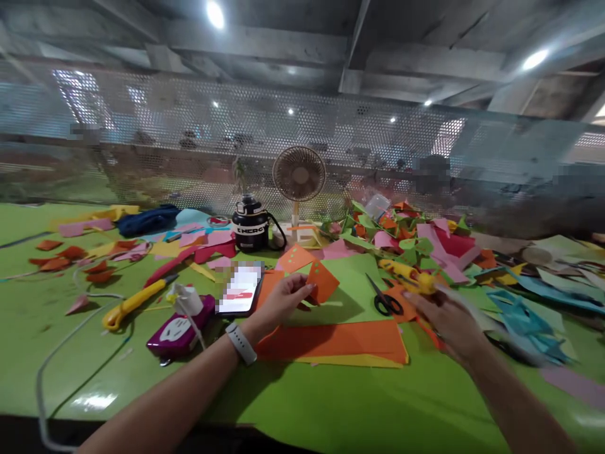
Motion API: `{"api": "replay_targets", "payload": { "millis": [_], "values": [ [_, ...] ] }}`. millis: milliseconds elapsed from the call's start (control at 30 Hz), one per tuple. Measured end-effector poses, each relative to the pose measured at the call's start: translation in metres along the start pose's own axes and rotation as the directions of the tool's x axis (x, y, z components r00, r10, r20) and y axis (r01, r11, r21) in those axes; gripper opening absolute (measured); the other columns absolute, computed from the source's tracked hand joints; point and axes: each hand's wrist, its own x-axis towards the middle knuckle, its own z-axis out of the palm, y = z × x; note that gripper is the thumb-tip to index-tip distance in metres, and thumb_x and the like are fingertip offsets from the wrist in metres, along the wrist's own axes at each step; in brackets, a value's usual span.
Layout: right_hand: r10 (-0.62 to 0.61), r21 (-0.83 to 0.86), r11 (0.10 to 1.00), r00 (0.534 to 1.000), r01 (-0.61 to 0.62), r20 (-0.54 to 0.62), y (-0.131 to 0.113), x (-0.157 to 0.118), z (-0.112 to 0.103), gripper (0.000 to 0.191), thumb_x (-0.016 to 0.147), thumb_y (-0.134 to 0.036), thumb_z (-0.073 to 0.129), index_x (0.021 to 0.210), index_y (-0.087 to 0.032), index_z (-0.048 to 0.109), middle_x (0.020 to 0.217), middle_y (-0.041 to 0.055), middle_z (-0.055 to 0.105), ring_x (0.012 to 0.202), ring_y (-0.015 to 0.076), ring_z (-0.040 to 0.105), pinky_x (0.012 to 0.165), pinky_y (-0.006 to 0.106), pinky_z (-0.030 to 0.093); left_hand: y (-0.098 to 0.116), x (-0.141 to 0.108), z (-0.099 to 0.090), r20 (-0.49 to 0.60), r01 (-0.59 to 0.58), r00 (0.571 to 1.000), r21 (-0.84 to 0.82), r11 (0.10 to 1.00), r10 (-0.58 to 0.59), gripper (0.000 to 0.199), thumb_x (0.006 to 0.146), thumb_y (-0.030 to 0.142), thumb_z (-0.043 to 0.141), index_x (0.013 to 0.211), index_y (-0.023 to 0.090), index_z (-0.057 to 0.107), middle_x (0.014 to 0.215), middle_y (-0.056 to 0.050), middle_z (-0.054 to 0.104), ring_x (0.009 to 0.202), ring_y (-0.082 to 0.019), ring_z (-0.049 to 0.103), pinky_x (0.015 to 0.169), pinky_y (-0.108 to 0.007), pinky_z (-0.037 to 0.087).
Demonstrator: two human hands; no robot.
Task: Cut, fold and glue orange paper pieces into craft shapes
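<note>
Pinched between the fingers of my left hand point(290, 299) is a folded orange paper piece point(324, 281) with a row of small green dots. My right hand point(437, 310) is closed around a yellow tool point(407, 275), perhaps a glue gun, pointing left; motion blurs it a little. Black scissors point(388, 304) lie between the hands, blades up and left. Flat orange sheets point(331, 342) with a yellow one beneath rest in front of my left hand. A green sheet point(362, 271) lies behind them. A phone point(241, 291) with a lit screen is left of my left hand.
A purple case point(182, 331), a yellow cutter point(137, 304) and a white cable point(41, 384) are at left. Behind stand a black bottle point(250, 228) and a small fan point(299, 174). Heaped paper scraps point(442, 246) cover the back right; blue scraps point(529, 318) lie at right.
</note>
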Motion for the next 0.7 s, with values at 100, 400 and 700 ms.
{"api": "replay_targets", "payload": {
  "millis": [100,400,700],
  "values": [
    [0.112,0.273,0.946,0.968,-0.173,0.226,-0.032,0.012,0.024,0.033,0.078,-0.048,0.062,0.083,-0.016,0.068,0.057,-0.0006,0.056,0.046,0.012,0.049,0.044,0.023,0.042,-0.001,0.001,-0.002,0.003,0.005,1.0,-0.026,1.0,-0.005,0.037,0.07,0.051,0.072,0.078,0.018,0.057,0.07,0.002,0.06,0.065,-0.014,0.062,0.056,-0.023,0.048],
    [0.208,0.505,0.701,0.822,-0.504,0.531,-0.051,-0.003,0.067,0.036,0.06,-0.048,0.079,0.067,-0.018,0.061,0.046,-0.0061,0.047,0.04,0.0068,0.035,0.037,0.02,0.029,0.0,0.0,0.0,-0.026,0.06,0.998,-0.071,0.996,-0.062,0.037,0.068,0.05,0.074,0.082,0.018,0.062,0.074,0.0,0.063,0.067,-0.014,0.062,0.057,-0.023,0.051],
    [0.146,0.417,0.836,0.877,-0.357,0.458,-0.054,-0.012,0.074,0.024,0.068,-0.048,0.069,0.071,-0.024,0.068,0.057,0.0018,0.062,0.06,0.0206,0.063,0.05,0.03,0.052,-0.003,0.001,0.0,-0.004,0.048,0.999,-0.077,0.996,-0.049,0.029,0.073,0.043,0.072,0.085,0.018,0.062,0.076,0.0,0.064,0.068,-0.014,0.064,0.057,-0.024,0.051]
  ]
}}
